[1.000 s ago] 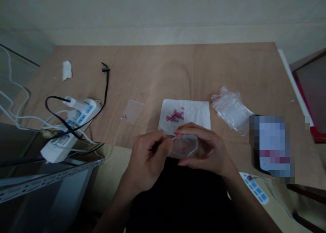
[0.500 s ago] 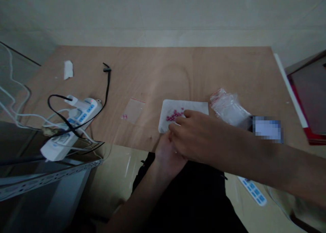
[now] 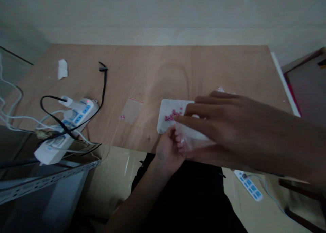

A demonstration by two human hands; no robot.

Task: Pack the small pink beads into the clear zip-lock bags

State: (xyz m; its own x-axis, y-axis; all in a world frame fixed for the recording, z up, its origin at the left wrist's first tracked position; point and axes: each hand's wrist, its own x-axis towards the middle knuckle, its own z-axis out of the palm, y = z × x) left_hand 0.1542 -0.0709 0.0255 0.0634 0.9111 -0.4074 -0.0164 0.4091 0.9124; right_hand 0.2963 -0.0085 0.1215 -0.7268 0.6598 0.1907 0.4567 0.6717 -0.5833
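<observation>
The person's left hand [image 3: 169, 148] is curling its fingers shut around the edge of a clear plastic bag [image 3: 195, 142]. The bag is leaning out toward the right hand [image 3: 214, 116], near the front edge of the table [image 3: 137, 73]. The right hand is hanging over the bag with its fingers a little bent and spread. It is looking blurry, so nobody can tell if it is pinching the bag or only staying close to it.

Just past the hands, a white sheet [image 3: 164, 106] is lying flat on the table, and the right hand is hiding part of it. Small pink beads [image 3: 172, 115] are sitting on the sheet in a little heap, right by the right hand's fingertips. To the left, a small flat bag [image 3: 132, 110] with a red line on top is lying alone, and a few pink beads are resting in its bottom corner.

Farther left, a white power strip [image 3: 80, 111] is holding plugs, and a black cord [image 3: 104, 85] is running across it. A white scrap [image 3: 62, 69] is lying near the back. Another power strip [image 3: 249, 185] is resting low down on the right.
</observation>
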